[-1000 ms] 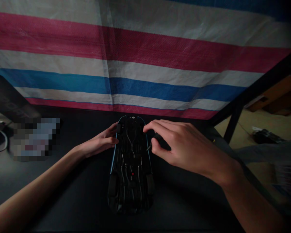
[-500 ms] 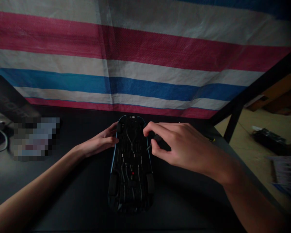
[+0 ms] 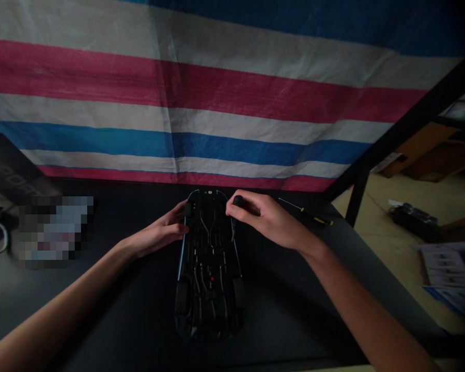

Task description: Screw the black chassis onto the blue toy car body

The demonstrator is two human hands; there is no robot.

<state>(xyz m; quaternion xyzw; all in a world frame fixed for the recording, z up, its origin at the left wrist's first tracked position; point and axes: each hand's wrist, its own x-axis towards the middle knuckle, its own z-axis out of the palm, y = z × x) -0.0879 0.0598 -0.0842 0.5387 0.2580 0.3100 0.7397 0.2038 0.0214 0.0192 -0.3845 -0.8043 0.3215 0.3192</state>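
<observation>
A toy car lies upside down on the dark table, its black underside facing up and thin blue body edges showing. My left hand grips the car's left side, thumb at the edge and fingers partly hidden beside the front wheel. In my right hand, closed by the car's right front, is a black-handled screwdriver. Its shaft points down along the car's right edge; where the tip rests I cannot tell.
A second screwdriver, yellow and black, lies right of my right hand. A blurred-out flat object and a dark box are at the left. Behind the table hangs a striped sheet; a black frame post stands at the right.
My right hand has turned, bringing the screwdriver from a slanted hold to a more upright one beside the car. The left hand keeps its hold. The view has shifted slightly.
</observation>
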